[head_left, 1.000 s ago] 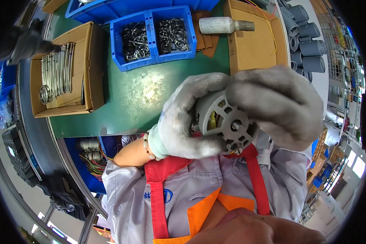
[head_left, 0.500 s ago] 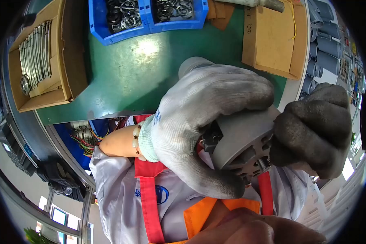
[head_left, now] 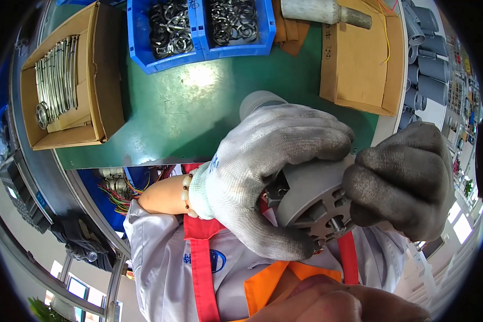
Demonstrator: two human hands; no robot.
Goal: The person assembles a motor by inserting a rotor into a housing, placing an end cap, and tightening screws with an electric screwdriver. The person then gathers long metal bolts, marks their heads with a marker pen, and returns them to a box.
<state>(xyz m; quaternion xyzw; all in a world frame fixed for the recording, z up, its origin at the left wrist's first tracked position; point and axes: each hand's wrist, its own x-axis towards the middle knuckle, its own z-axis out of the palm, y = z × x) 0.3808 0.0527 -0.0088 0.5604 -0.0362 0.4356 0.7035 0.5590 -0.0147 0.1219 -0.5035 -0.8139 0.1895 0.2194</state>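
Head view: both gloved hands grip a grey motor housing [head_left: 316,196].
Left hand [head_left: 263,172] wraps it from nine o'clock; right hand [head_left: 405,180] pinches at three o'clock, likely mid-inspection; turning needs a firm hold.

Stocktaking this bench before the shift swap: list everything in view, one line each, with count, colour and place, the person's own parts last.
motor: one, grey with a slotted end plate and short shaft, held close over the chest.
bins: two, blue, top centre, full of dark metal rings.
left box: one, brown cardboard, left on the bench, holding a row of shiny metal discs.
right box: one, brown cardboard, top right.
cylinder: one, grey, lying across the right box's top edge.
tubes: several, grey, stacked beyond the bench's right edge.
bench: one, green top.
wires: a bundle, mixed colours, under the bench.
left hand: grey glove, gripping the motor's side.
right hand: dark grey glove, on the motor's right edge.
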